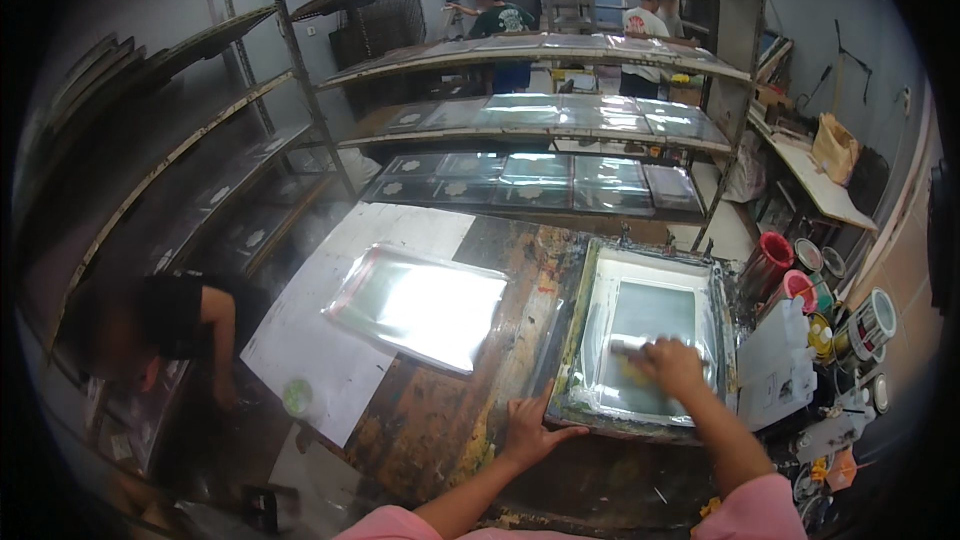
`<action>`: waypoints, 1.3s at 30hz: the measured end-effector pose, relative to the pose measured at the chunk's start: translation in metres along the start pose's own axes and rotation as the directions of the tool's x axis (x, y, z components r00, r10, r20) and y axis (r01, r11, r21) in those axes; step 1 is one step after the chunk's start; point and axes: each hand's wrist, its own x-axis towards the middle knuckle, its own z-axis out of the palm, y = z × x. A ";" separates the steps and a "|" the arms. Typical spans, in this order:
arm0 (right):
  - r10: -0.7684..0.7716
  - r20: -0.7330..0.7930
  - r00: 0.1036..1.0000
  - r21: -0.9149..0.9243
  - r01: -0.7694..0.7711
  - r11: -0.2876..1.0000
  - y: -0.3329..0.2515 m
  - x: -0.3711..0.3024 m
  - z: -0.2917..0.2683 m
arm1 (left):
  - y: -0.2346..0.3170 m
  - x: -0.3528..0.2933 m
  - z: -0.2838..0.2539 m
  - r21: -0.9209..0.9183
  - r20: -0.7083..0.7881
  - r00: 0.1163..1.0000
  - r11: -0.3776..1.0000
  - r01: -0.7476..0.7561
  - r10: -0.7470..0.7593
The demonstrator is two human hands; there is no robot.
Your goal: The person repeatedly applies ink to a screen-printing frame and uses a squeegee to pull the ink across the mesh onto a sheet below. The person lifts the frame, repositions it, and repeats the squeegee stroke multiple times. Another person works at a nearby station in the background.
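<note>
Two bare hands are yours; far left of their fingers a blurred co-worker bends, partly lost in shadow. Closer to your left fingers come a green-topped cup, contents unclear, at the edge of a white sheet, then glossy clear film. Your left hand, thumb spread from fingers, touches the near-left corner of the printing screen, which extends rightward beneath your right hand. Its fingers close round a squeegee-like tool, edge blurred. Rightward stand a red-lined can and a whitish jug, contents indistinct.
</note>
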 end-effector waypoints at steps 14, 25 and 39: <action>-0.059 -0.545 0.836 -0.108 0.000 0.994 -0.077 -0.045 -0.139 | 0.065 0.086 -0.035 -0.674 -0.090 0.970 0.730 0.109 -0.227; -0.055 -0.662 0.748 -0.040 0.038 0.998 -0.050 0.026 -0.211 | 0.036 0.033 -0.006 0.357 0.350 0.925 0.934 0.013 -0.147; -0.050 -0.681 0.730 -0.041 0.031 0.999 -0.049 0.032 -0.217 | -0.100 0.078 -0.099 0.079 -0.317 0.920 0.960 0.268 -0.231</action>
